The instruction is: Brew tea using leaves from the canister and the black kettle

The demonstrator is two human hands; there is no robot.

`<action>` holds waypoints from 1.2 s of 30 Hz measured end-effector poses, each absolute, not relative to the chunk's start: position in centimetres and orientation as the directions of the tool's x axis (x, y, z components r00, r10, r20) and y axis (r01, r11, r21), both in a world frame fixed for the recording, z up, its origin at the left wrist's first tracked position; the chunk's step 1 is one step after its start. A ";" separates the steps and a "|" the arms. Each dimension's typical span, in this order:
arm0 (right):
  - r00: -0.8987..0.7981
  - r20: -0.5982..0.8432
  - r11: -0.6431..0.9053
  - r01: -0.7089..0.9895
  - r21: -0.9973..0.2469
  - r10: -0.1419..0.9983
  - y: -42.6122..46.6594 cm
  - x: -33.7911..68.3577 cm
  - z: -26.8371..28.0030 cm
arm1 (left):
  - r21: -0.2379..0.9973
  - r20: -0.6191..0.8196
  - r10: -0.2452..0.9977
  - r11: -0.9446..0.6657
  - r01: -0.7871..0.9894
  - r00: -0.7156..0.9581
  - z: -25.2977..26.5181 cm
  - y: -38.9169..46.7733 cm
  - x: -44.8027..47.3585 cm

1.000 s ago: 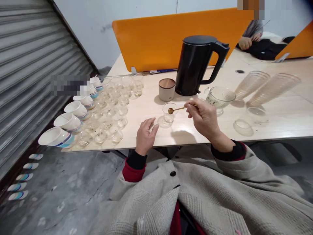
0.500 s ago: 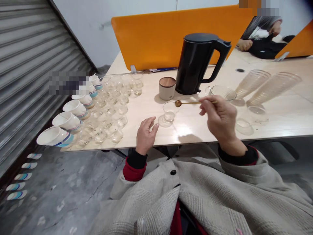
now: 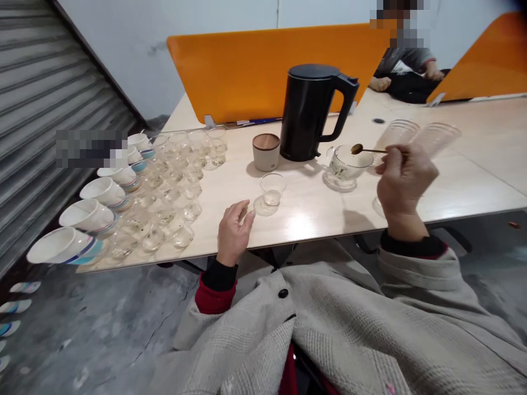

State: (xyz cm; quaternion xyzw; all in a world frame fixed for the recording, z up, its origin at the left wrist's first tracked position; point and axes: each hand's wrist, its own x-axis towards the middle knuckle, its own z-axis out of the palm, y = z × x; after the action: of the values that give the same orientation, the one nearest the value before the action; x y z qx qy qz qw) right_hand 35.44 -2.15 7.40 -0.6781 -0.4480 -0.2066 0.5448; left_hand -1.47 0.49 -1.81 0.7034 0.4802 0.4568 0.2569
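Pale wooden tabletop (image 3: 313,211) before orange partitions, grey shutter at left. Nearest: left hand (image 3: 233,229) resting at the near edge, fingers loosely curled, grip empty, close beside a small glass cup (image 3: 272,188) as if ready to steady it. Right hand (image 3: 402,178) raised, grip pinched on the handle of a gold spoon (image 3: 365,149), bowl held level over the ribbed glass pitcher (image 3: 346,166), apparently to keep any contents from spilling. Beyond: lidded beige canister (image 3: 265,151) and black kettle (image 3: 312,112), within easy reach. Left: rows of small glasses (image 3: 173,181) and tipped white cups (image 3: 88,215). Farthest: another person's hands (image 3: 381,83) behind the partition.
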 end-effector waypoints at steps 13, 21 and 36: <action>0.516 0.567 -0.308 0.851 -0.426 0.642 1.2 36.3 5.7 | 0.809 0.391 0.913 -0.403 0.428 0.120 -1.8 0.5 -1.5; 0.491 0.605 -0.206 0.853 -0.479 0.627 2.1 37.1 4.6 | 0.805 0.391 0.912 -0.404 0.435 0.124 -1.7 0.5 -1.6; 0.586 0.502 -0.088 0.701 -0.708 0.636 1.7 36.2 5.4 | 0.790 0.393 0.909 -0.411 0.455 0.139 -1.7 0.5 -1.6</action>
State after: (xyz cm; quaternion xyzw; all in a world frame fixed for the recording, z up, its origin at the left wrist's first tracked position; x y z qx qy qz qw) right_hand 36.19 1.66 5.35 -0.7369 -0.4537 -0.0324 0.5001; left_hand -1.65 0.50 -1.69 0.7109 0.4795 0.4477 0.2537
